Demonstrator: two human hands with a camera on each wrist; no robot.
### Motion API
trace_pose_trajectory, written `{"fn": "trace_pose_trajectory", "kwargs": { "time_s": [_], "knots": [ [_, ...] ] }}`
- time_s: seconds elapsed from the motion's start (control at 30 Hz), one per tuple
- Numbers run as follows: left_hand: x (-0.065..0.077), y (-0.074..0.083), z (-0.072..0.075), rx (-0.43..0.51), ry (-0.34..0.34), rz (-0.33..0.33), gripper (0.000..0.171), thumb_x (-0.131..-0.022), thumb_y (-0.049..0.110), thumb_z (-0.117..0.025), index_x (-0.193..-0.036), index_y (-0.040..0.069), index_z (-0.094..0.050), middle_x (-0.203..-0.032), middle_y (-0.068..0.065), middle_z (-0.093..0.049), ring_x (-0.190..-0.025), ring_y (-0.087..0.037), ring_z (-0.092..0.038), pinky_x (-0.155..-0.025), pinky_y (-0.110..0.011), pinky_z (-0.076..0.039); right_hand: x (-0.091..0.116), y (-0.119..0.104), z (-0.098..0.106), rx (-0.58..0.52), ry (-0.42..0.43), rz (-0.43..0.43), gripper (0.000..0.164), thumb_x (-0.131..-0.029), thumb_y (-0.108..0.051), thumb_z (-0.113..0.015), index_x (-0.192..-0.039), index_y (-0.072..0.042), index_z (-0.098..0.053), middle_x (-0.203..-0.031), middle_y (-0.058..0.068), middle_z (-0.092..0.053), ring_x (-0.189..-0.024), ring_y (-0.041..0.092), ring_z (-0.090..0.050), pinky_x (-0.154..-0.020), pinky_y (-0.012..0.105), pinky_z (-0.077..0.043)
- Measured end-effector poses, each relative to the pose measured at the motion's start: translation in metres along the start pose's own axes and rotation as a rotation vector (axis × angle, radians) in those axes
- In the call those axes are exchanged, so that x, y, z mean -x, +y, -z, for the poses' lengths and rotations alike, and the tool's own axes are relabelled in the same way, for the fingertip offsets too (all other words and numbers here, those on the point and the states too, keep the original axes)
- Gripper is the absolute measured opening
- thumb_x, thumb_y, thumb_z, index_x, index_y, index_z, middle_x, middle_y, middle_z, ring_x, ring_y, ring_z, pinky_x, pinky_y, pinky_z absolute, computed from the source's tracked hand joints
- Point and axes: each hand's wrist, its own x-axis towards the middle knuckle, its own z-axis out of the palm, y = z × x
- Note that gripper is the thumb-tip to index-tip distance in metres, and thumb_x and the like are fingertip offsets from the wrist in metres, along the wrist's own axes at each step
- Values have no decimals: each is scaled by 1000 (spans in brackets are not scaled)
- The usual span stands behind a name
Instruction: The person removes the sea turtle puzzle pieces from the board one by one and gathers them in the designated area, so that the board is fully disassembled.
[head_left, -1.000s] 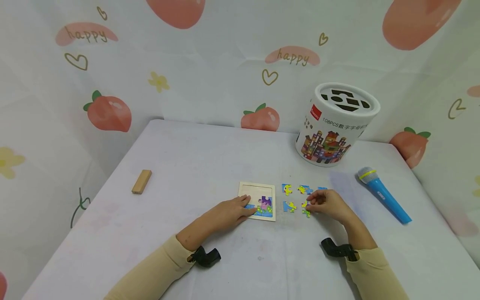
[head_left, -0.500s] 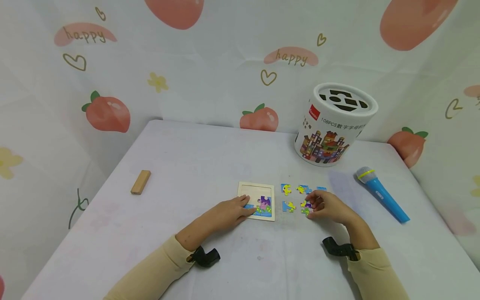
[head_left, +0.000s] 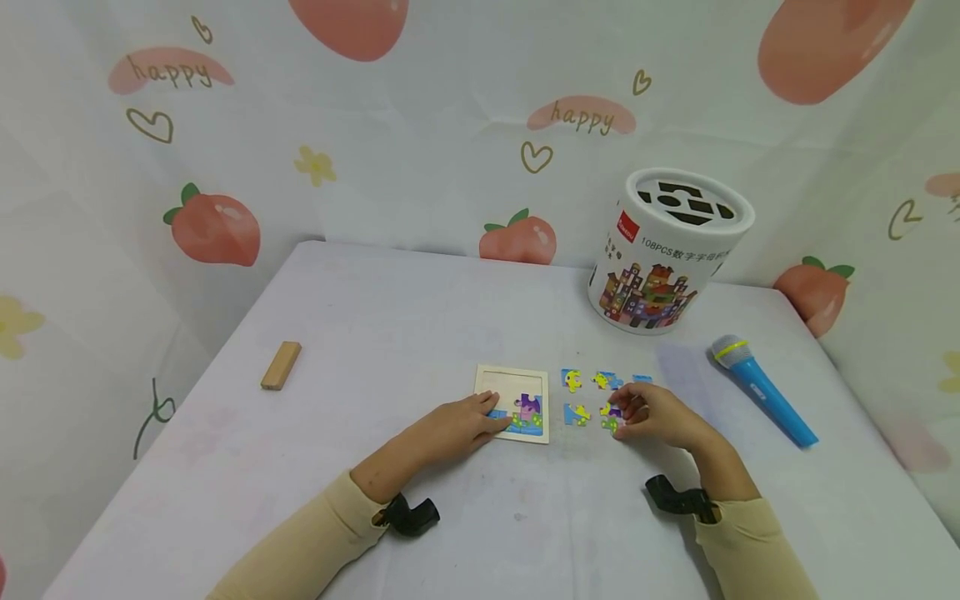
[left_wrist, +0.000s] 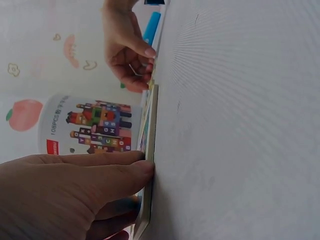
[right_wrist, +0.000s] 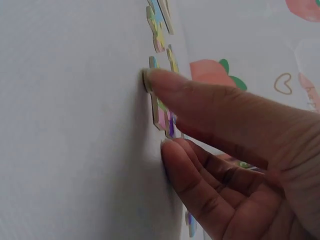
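Note:
My left hand (head_left: 456, 427) rests on the lower left of a square wooden puzzle tray (head_left: 513, 379), its fingers lying over a partly filled picture in blue, green and purple. In the left wrist view the thumb touches the tray's edge (left_wrist: 146, 200). To the right of the tray, my right hand (head_left: 660, 412) has its thumb and curled fingers at a purple, yellow and green puzzle piece (head_left: 609, 421). Seen from the right wrist, the thumb tip is at the edge of that piece (right_wrist: 159, 117), which lies low by the tabletop; fingers partly hide it.
Several loose puzzle pieces (head_left: 576, 414) lie in two rows beside the tray. A white printed bucket (head_left: 656, 258) stands behind, and a blue toy microphone (head_left: 765, 392) lies at the right. A wooden block (head_left: 281, 365) sits at the far left.
The right hand has shifted slightly and its fingers have changed position, so the piece shows more purple and looks flatter on the table. My left hand has stayed on the tray.

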Motion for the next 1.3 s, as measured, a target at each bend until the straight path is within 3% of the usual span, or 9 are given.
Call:
{"fn": "trace_pose_trajectory", "kwargs": {
  "time_s": [0.23, 0.47, 0.9, 1.07, 1.3],
  "knots": [
    [-2, -1, 3, 18, 11, -3, 32, -93, 21, -57, -124, 18, -62, -136, -13, -52, -131, -25, -45, -105, -38, -40, 1, -4, 5, 17, 21, 6, 38, -75, -15, -77, -105, 4, -62, -87, 9, -60, -78, 15, -54, -64, 20, -47],
    [-3, -1, 4, -38, 20, -43, 34, -91, 21, -60, -125, 17, -62, -130, -8, -58, -126, -21, -50, -108, -36, -36, -6, -11, 5, 13, 87, 29, 33, -79, -17, -74, -103, 4, -64, -86, 8, -62, -79, 15, -55, -65, 19, -47],
    [-8, 0, 1, 94, 10, -17, 33, -90, 21, -61, -122, 14, -63, -142, -15, -45, -133, -27, -42, -109, -39, -35, -33, -34, -12, -17, 5, 107, 26, -82, -10, -71, -103, 3, -66, -95, 13, -65, -82, 17, -56, -67, 20, -49],
    [-9, 2, 2, 100, 7, -26, 32, -91, 19, -61, -122, 14, -64, -141, -15, -46, -132, -27, -43, -106, -39, -38, -46, -38, -23, -15, -26, 168, 25, -82, -10, -70, -103, 3, -66, -94, 13, -66, -79, 12, -56, -70, 19, -50],
    [-13, 4, 3, 104, -1, -52, 37, -91, 18, -60, -128, 15, -59, -141, -14, -47, -132, -24, -43, -106, -36, -39, -57, -48, -31, -20, -70, 184, 25, -83, -9, -69, -106, 1, -66, -92, 11, -65, -79, 13, -55, -70, 20, -50]
  ]
}}
